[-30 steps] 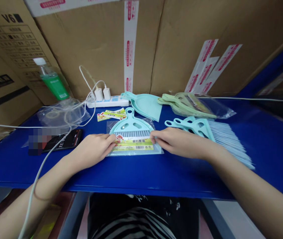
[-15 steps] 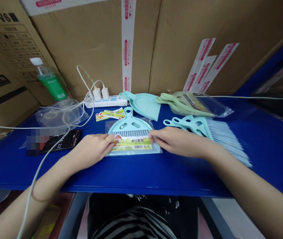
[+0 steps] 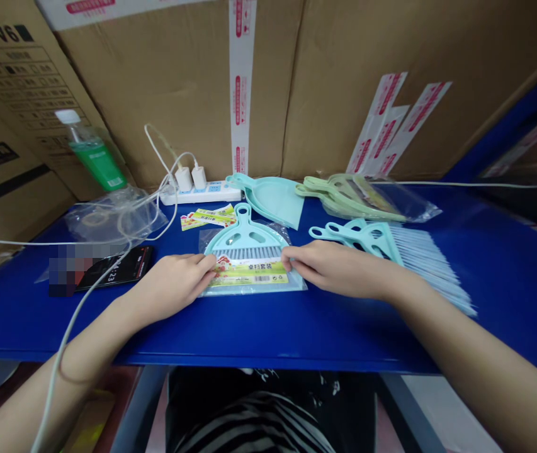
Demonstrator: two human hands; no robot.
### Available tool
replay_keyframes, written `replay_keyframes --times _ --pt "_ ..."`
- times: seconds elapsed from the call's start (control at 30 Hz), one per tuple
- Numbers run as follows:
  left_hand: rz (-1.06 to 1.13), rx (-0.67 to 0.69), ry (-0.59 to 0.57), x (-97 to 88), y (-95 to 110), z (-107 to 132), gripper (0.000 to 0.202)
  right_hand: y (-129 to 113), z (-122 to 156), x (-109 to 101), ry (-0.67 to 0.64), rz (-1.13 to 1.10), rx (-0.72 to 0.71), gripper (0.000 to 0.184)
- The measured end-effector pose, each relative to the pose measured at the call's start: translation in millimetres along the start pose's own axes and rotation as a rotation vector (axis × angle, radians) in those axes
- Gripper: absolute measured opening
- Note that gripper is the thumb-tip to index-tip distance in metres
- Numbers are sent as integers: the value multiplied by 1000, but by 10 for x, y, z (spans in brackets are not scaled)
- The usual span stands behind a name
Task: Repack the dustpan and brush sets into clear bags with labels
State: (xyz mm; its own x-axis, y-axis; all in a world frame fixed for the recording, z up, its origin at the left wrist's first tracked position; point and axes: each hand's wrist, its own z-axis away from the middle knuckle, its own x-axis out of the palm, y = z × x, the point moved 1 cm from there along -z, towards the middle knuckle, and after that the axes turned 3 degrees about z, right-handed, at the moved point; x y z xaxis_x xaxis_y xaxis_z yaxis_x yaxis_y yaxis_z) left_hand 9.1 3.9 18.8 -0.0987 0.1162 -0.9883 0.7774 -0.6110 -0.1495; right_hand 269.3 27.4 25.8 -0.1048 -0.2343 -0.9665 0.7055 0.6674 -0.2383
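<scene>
A light-blue dustpan and brush set (image 3: 244,236) lies flat on the blue table in a clear plastic bag, its handle pointing away from me. Across its lower part runs a yellow-green paper label (image 3: 249,275). My left hand (image 3: 174,284) has its fingers closed on the bag's left edge, beside the label. At the label's right end, my right hand (image 3: 337,267) pinches the other edge, fingertips together. Loose light-blue brushes (image 3: 386,242) rest just beyond the right hand, bristles to the right. Behind the set are loose light-blue dustpans (image 3: 277,196).
Spare labels (image 3: 209,216) lie near a white power strip (image 3: 221,191) with chargers. Bagged green dustpans (image 3: 357,200) are at the back right. On the left are a phone (image 3: 117,272), crumpled plastic bags (image 3: 107,220), a green-labelled bottle (image 3: 98,162) and a trailing white cable (image 3: 72,327). Cardboard boxes (image 3: 174,82) stand behind.
</scene>
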Motion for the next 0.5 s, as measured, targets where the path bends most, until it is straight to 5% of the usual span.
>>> replay_keyframes --times 0.5 --pt "5 8 -3 8 -6 -1 29 -3 3 7 -24 14 13 20"
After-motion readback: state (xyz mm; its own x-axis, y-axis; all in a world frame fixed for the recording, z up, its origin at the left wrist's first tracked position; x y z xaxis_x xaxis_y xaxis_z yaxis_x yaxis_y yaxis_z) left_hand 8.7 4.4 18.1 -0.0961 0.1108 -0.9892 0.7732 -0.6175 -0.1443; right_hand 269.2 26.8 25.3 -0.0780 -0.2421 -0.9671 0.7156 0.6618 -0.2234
